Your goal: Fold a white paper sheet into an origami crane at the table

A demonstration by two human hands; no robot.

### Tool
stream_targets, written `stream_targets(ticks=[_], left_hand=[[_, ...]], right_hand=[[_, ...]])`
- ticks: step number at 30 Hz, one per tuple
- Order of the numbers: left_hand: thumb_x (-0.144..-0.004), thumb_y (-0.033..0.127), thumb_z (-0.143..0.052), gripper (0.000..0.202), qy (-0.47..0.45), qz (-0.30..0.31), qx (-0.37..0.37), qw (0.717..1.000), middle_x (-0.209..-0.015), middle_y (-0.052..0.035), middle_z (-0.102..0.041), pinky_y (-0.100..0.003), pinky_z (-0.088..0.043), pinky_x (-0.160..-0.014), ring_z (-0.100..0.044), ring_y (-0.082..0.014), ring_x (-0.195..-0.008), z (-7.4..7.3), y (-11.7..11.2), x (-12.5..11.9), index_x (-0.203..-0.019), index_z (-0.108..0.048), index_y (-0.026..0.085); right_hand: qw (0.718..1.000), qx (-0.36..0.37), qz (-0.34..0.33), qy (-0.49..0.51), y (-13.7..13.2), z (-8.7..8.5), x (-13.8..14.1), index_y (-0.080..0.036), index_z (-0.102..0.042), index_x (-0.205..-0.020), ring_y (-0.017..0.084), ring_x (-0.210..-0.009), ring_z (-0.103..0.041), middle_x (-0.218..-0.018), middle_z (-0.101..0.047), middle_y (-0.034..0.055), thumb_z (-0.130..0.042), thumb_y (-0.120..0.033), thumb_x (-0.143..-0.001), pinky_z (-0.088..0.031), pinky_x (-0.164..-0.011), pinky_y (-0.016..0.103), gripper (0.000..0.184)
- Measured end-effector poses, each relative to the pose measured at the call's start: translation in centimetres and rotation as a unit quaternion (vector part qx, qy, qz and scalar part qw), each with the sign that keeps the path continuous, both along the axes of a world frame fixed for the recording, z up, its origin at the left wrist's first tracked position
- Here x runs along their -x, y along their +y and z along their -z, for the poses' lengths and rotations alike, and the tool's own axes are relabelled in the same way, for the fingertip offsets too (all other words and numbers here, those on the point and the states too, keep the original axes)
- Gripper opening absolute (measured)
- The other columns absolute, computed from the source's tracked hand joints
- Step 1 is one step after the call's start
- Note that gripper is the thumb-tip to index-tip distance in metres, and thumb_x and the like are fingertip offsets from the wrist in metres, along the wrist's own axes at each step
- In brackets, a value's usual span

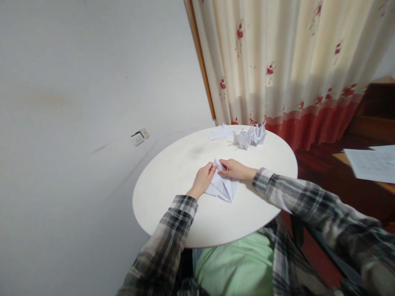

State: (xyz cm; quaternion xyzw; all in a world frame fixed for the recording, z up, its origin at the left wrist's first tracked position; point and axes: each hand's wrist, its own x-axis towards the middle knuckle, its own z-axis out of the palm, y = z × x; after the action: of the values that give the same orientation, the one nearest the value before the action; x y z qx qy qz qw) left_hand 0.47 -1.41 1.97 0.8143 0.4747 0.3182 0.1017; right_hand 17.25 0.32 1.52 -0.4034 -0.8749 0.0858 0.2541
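A partly folded sheet of white paper (222, 188) lies on the round white table (166, 185), its narrow tip pointing away from me and its wider, creased flaps toward me. My left hand (204, 177) pinches the paper's left edge close to the tip, thumb and fingers together. From the other side, my right hand (236, 168) grips the right edge near the same tip with its thumb and forefinger. Both hands rest low over the tabletop, close together. The paper under the fingertips is partly hidden.
Several folded white paper figures (251, 136) stand at the table's far right. Beside them lie flat white paper pieces (220, 132). A wall with a socket (137, 139) borders the left, and a flowered curtain (277, 61) hangs behind. Printed sheets (372, 164) lie at far right.
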Motion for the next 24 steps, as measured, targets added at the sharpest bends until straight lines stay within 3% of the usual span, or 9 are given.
stream_targets(ticks=[24], left_hand=[[-0.083, 0.04, -0.032, 0.029, 0.003, 0.001, -0.013, 1.0, -0.056, 0.0035, -0.044, -0.021, -0.031, -0.055, -0.043, -0.0098, -0.056, 0.19, 0.21, 0.05, -0.068, -0.045, 0.018]], right_hand=[[1.0, -0.009, -0.006, 0.006, 0.08, 0.1, -0.08, -0.014, -0.051, -0.083, 0.009, -0.055, -0.042, -0.065, -0.054, 0.001, -0.048, -0.036, -0.077, -0.029, -0.055, 0.019, 0.023]])
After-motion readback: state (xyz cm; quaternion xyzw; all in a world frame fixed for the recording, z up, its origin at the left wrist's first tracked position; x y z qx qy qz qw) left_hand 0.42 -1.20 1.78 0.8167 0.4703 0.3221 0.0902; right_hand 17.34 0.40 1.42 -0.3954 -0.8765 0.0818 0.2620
